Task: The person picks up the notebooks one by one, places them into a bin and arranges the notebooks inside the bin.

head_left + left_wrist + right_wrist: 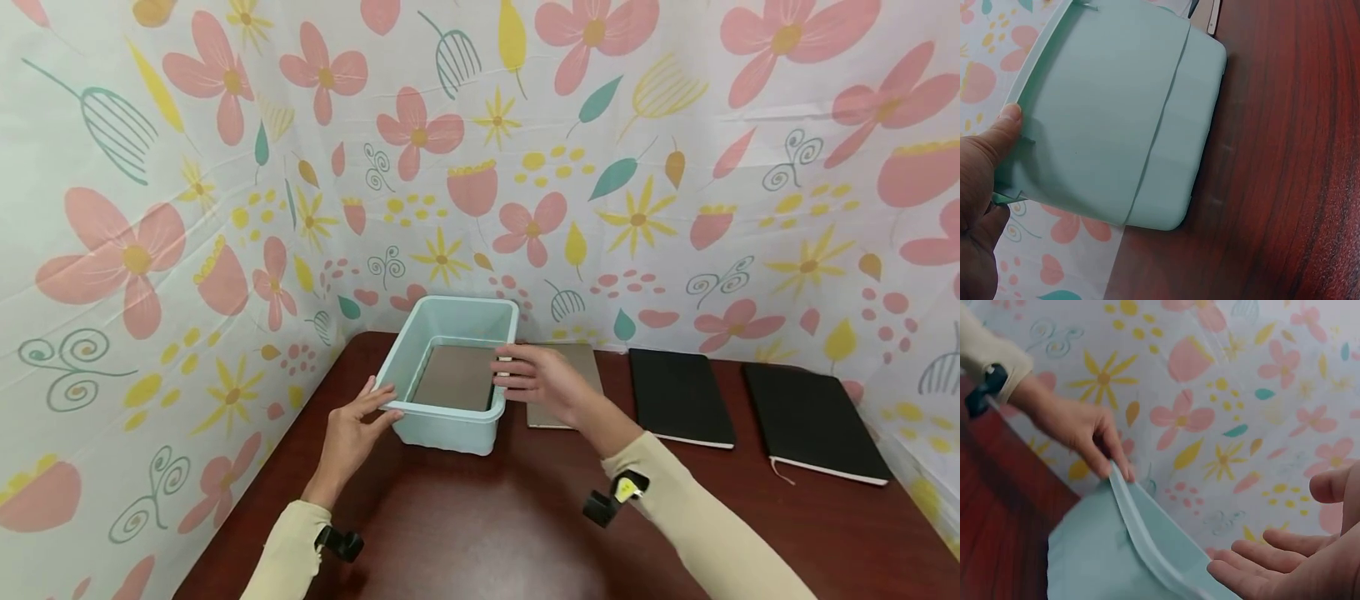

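My left hand (348,437) grips the near left corner of a light blue-green plastic bin (446,431), its thumb on the outer wall below the rim. The left wrist view shows that thumb on the bin's smooth wall (1110,112). Inside the bin a brown-grey notebook (453,377) lies flat on the bottom. Over the bin's right rim hovers my right hand (551,383), fingers extended and holding nothing. Beneath it, partly covered by the hand, a taupe notebook (546,417) lies on the table beside the bin.
Two black notebooks, one (678,398) nearer the bin and another (813,423) farther right, lie on the dark red wooden table (480,533). A flower-printed cloth (532,167) hangs behind the table and along its left side, close to the bin's far end.
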`<state>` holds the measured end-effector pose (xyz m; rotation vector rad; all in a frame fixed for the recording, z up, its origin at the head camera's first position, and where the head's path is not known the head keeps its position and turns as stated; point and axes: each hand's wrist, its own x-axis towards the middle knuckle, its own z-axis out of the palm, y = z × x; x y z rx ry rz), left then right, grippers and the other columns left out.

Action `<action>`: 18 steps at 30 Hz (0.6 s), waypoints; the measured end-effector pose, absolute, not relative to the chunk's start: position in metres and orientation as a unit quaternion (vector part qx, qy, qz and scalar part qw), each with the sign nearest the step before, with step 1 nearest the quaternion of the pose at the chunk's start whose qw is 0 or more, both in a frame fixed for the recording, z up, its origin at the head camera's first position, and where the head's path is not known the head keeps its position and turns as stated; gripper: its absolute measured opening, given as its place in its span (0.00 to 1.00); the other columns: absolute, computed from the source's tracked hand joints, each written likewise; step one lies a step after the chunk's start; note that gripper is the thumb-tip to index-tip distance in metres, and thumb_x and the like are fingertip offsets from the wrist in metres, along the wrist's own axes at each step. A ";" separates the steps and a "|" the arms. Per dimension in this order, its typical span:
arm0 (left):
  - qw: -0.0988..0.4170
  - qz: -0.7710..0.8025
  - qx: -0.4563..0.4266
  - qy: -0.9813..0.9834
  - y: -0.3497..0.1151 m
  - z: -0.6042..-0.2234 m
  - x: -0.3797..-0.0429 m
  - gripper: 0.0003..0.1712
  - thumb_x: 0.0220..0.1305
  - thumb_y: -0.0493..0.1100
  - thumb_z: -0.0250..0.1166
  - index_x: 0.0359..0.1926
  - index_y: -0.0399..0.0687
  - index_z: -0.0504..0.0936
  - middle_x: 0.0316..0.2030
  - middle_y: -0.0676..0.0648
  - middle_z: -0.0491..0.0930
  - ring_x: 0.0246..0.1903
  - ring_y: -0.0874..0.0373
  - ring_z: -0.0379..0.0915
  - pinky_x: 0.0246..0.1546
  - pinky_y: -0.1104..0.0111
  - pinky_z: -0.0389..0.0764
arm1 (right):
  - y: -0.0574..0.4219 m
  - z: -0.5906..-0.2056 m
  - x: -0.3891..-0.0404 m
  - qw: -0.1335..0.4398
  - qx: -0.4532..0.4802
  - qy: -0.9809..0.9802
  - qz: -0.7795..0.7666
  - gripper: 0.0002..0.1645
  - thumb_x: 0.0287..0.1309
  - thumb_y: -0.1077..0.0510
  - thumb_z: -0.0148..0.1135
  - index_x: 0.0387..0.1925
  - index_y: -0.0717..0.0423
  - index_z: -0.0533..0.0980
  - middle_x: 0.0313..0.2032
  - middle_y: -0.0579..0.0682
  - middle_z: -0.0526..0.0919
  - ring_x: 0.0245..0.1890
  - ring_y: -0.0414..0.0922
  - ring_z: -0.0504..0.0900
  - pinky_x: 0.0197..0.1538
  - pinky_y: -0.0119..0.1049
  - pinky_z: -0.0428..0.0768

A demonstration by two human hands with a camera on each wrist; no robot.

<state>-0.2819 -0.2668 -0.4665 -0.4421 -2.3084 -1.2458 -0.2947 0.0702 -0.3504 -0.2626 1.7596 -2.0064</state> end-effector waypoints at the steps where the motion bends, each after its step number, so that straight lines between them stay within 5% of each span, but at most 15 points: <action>1: 0.238 -0.456 -0.161 -0.843 -0.267 -0.466 -0.282 0.22 0.57 0.42 0.77 0.54 0.48 0.89 0.56 0.48 0.85 0.70 0.47 0.67 0.63 0.56 0.73 | 0.077 -0.350 -0.292 0.219 -0.098 0.649 -0.722 0.34 0.80 0.48 0.43 0.76 0.66 0.59 0.72 0.67 0.66 0.72 0.63 0.67 0.73 0.55 0.67; 10: 0.235 -0.454 -0.160 -0.845 -0.267 -0.466 -0.282 0.23 0.56 0.43 0.78 0.54 0.49 0.89 0.56 0.48 0.85 0.71 0.51 0.66 0.63 0.57 0.73 | 0.148 -0.366 -0.271 0.157 -0.118 0.715 -0.671 0.40 0.78 0.41 0.50 0.75 0.66 0.60 0.73 0.65 0.64 0.71 0.59 0.70 0.68 0.48 0.75; 18: 0.241 -0.447 -0.154 -0.848 -0.266 -0.467 -0.281 0.22 0.56 0.43 0.78 0.54 0.49 0.89 0.56 0.49 0.85 0.71 0.50 0.67 0.61 0.58 0.73 | 0.207 -0.387 -0.263 0.118 -0.154 0.734 -0.651 0.39 0.81 0.44 0.43 0.77 0.67 0.56 0.70 0.58 0.70 0.62 0.38 0.79 0.60 0.38 0.81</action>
